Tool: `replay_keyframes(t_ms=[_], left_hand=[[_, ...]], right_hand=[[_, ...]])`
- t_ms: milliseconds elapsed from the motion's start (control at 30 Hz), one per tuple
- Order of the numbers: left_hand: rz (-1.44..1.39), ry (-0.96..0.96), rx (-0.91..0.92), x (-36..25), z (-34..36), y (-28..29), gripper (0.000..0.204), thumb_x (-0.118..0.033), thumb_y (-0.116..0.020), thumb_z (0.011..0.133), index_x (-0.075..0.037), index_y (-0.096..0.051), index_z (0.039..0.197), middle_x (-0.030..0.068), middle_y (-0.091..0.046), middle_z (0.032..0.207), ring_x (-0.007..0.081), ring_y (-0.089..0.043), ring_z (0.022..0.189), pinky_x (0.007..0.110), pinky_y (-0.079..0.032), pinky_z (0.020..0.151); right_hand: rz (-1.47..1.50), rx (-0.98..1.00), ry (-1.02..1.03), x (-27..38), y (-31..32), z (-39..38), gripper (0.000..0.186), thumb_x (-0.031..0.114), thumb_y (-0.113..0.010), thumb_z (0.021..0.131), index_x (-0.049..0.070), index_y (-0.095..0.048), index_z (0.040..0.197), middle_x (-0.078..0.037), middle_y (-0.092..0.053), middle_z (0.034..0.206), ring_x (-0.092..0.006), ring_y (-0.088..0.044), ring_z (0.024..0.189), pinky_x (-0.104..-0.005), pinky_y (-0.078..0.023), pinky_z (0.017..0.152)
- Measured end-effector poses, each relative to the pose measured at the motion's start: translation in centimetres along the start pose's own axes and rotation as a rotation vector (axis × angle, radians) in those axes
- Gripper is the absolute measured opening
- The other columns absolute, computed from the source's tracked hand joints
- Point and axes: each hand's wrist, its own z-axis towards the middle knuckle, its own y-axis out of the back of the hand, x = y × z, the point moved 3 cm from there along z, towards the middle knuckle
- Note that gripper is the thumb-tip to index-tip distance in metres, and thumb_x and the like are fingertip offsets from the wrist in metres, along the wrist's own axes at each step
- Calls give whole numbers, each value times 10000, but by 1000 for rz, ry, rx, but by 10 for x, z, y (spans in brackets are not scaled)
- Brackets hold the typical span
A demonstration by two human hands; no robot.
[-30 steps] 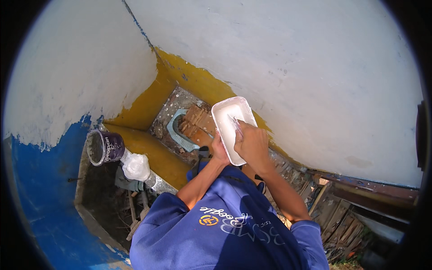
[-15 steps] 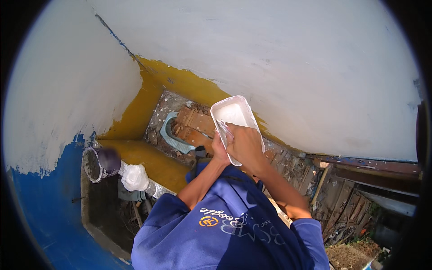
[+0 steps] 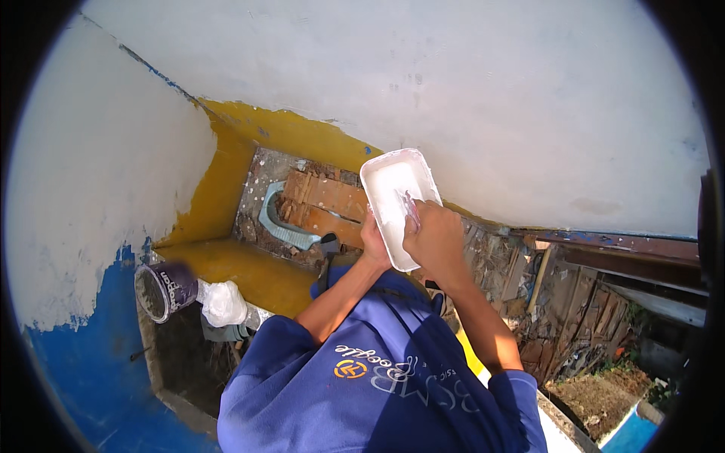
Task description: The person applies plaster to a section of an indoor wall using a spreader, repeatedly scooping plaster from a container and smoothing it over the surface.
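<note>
A white rectangular tub (image 3: 384,220) with rounded corners hangs tilted in front of me. White paste or paint (image 3: 394,181) covers its inside. My left hand (image 3: 372,240) grips the tub's left side, fingers wrapped under the edge. My right hand (image 3: 436,238) is closed on a small flat tool (image 3: 410,205) smeared with white, its lower part hidden by the fingers. The tool's end is inside the tub, at the white stuff; its exact kind does not show clearly.
A purple bucket (image 3: 175,287) and a white plastic bag (image 3: 224,303) sit on a ledge at left. Below lie a pale blue squat toilet (image 3: 273,226) and wooden boards (image 3: 325,192). A white-coated wall (image 3: 544,113) rises ahead; scrap wood (image 3: 570,325) lies at right.
The tool has moved from the tub's left rim to its middle, and my right hand has shifted right. The left hand is more visible along the tub's side.
</note>
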Motion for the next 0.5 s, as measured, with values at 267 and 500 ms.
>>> replay_keyframes(t_ms=[267, 500], left_hand=[[70, 14, -110, -1, 2, -14, 703, -605, -355, 1007, -69, -439, 1455, 150, -564, 1370, 320, -563, 1235, 491, -449, 1071], [92, 41, -122, 3, 4, -3, 646, -554, -351, 1018, -88, -432, 1459, 138, -558, 1369, 312, -554, 1246, 480, -444, 1077]], right_hand=[[268, -46, -75, -16, 7, 5, 160, 92, -660, 790, -58, -667, 845, -282, -628, 728, -474, -621, 696, -516, -482, 657], [287, 43, -76, -6, 7, 6, 211, 116, -648, 792, -52, -679, 917, -312, -643, 767, -485, -645, 734, -543, -512, 704]])
